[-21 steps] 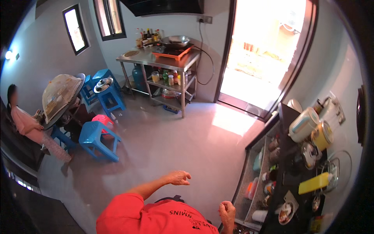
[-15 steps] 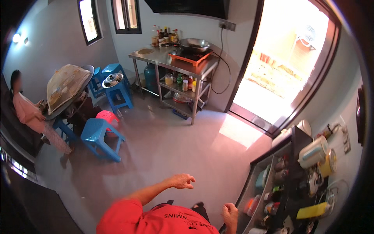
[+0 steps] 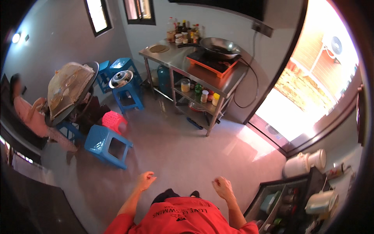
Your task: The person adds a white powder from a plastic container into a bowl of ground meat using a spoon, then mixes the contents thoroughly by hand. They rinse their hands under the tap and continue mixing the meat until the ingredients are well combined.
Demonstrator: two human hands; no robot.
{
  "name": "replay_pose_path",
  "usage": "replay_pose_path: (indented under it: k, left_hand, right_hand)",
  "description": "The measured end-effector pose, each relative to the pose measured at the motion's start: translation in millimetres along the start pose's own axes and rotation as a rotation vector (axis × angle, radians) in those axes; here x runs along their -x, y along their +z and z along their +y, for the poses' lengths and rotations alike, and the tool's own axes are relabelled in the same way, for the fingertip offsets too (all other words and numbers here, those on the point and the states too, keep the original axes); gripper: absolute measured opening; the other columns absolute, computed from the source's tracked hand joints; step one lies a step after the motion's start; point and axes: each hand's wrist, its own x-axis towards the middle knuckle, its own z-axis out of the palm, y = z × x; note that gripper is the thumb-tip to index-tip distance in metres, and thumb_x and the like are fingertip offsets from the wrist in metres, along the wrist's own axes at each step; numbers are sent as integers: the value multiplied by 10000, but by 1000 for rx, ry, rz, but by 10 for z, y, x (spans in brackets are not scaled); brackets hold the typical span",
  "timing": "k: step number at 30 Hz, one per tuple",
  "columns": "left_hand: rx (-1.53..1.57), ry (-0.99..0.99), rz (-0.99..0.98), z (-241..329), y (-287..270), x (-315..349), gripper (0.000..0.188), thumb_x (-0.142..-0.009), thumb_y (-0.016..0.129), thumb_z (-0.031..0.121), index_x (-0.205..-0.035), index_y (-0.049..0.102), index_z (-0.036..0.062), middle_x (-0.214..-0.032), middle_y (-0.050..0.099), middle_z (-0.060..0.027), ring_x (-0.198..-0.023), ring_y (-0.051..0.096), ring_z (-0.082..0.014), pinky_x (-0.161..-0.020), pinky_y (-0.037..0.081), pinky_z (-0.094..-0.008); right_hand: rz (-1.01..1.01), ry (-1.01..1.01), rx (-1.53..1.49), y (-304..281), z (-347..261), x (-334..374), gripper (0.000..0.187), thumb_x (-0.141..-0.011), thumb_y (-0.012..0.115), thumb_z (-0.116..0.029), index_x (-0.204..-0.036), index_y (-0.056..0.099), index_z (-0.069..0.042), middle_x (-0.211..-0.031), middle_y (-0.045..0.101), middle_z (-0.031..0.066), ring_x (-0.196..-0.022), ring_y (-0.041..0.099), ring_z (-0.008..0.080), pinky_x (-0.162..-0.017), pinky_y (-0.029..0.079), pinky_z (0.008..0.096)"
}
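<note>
My left hand (image 3: 145, 181) hangs over the floor ahead of my red shirt, its fingers loosely bent and slightly apart, with nothing seen in it. Across from it, my right hand (image 3: 223, 188) is held out at about the same height, fingers half curled and a little blurred; no object shows in it. Neither hand touches anything. Closest to the left hand is a blue plastic stool (image 3: 102, 141). Ahead stands a steel table (image 3: 177, 62) bearing a wok (image 3: 219, 47) on an orange-rimmed cooktop (image 3: 213, 67).
At the left a person (image 3: 31, 115) in pink stands by a round table under a mesh food cover (image 3: 70, 87). A pink stool (image 3: 115, 121) and another blue stool with a lidded pot (image 3: 121, 79) stand nearby. A dark shelf unit (image 3: 269, 183) is at right, beyond it an open doorway.
The view has turned right and moved toward the steel table. My left hand has swung back to the left; my right hand has come forward. The shelf unit has slid toward the lower right.
</note>
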Motion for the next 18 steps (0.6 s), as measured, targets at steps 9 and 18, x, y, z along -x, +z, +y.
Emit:
replay_pose_path:
  k: [9, 18]
  left_hand:
    - [86, -382, 377, -369, -1074, -1012, 441, -862, 524, 335, -569, 557, 7, -471, 472, -44, -468, 473, -138, -466, 343, -313]
    - [381, -331, 101, -259, -1994, -3305, 259, -843, 607, 244, -748, 625, 4, -642, 562, -30, -531, 485, -82, -498, 395, -255]
  right_hand:
    - [-380, -414, -102, 1011, -1621, -2686, 226, -819, 582, -240, -921, 589, -38, -785, 589, 133, -733, 583, 282, -656, 458, 365]
    - [-242, -511, -177, 1675, -2869, -4987, 191, -783, 606, -156, -931, 576, -38, -796, 573, 124, -723, 580, 270, -649, 459, 344]
